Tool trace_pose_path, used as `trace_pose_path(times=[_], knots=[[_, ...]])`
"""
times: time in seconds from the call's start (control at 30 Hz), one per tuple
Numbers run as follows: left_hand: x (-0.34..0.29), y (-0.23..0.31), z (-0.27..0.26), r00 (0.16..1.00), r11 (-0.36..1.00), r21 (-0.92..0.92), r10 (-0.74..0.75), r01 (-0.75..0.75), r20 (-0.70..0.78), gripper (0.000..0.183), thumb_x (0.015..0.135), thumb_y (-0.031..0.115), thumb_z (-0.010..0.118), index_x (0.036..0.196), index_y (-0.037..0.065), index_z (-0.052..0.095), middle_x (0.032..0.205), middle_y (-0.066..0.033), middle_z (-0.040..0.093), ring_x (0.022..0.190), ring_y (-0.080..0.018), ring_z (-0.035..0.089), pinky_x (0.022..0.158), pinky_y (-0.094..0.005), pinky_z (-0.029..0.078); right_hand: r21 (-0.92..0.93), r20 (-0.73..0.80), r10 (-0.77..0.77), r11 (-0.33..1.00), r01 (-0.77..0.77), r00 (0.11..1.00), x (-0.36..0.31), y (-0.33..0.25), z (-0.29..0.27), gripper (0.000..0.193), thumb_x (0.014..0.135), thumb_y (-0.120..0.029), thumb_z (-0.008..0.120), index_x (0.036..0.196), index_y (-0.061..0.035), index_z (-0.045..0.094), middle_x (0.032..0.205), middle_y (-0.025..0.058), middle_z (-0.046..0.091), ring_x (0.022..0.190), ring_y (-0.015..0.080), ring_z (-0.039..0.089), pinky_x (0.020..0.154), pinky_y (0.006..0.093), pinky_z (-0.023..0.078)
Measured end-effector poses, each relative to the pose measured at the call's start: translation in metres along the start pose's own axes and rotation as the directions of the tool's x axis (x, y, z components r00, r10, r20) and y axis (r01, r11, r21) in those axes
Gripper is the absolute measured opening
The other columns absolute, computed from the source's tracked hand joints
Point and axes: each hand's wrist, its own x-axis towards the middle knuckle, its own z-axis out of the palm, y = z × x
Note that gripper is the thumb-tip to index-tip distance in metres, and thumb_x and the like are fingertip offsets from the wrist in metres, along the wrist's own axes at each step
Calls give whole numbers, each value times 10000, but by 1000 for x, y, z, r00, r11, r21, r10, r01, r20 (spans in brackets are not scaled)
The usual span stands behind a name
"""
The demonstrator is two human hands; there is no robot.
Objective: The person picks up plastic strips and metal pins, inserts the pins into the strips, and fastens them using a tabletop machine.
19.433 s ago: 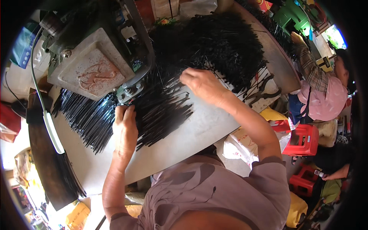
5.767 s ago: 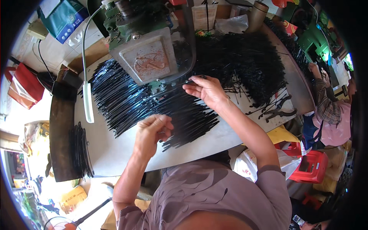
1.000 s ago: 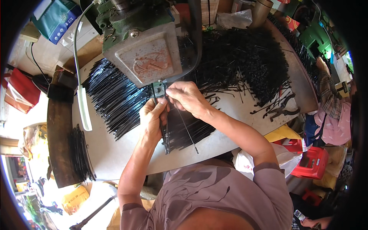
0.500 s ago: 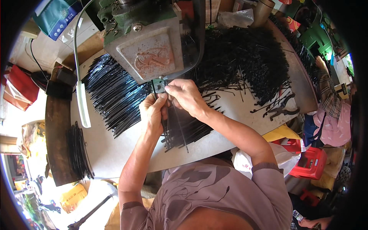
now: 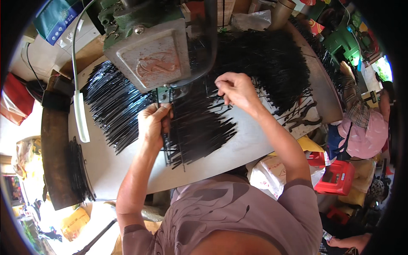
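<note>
My left hand is closed around a thin black rod, whose upper end reaches the small metal fixture under the machine head. That head is green and grey with a worn reddish emblem plate. My right hand hovers apart from it, near the tangled heap of black rods. Its fingers are curled together; whether something thin is in them is hard to make out. Black rods lie in a slanting row left of my left hand, and more rods lie to its right.
Black pliers rest on the pale table at right. A white-tipped hose hangs at left, above a small bundle of rods. A red stool stands beyond the table's right edge. Another person in pink is at far right.
My right hand has left the fixture and moved right, toward the heap. My left hand still holds the rod below the machine. The whole view has shifted slightly.
</note>
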Motion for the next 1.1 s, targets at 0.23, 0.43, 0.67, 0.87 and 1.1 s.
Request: trace_pose_path(times=[0.23,0.43,0.67,0.87,1.1], knots=[[-22,50,-61,999,782,623,4,19,-35,121,749,142,575,740,26,543,556,-24,503,441,-80,421,396,-203,320,-198,-24,-6,980,1,1000,-16,6,-46,134,792,-81,496,827,16,582,592,47,536,411,81,480,393,219,370],[-43,36,-78,826,-7,970,523,-244,211,260,691,93,616,918,0,532,856,-138,533,744,-281,539,633,-351,431,-746,284,-426,465,477,859,-9,28,-32,125,735,-46,519,837,7,569,757,117,561,605,226,578,535,319,461],[-18,-12,10,724,-122,857,483,-501,493,95,671,-7,535,761,26,530,733,-107,472,717,-264,499,605,-342,435,-846,450,-180,229,482,875,-11,13,-6,93,690,34,456,782,41,470,851,172,482,739,283,569,640,361,454],[2,-28,6,690,-179,831,481,-527,541,144,661,-42,512,796,9,524,785,-140,466,745,-287,492,628,-348,441,-845,352,-277,316,431,894,-14,19,-17,117,698,29,469,814,34,480,850,159,482,696,291,561,609,377,459],[7,-21,-3,780,353,748,526,-563,339,80,704,3,560,782,-2,579,710,-129,527,610,-285,535,544,-326,419,-710,188,-512,519,476,838,-11,15,-34,72,774,-47,513,829,0,511,754,102,528,612,235,571,546,306,465]])
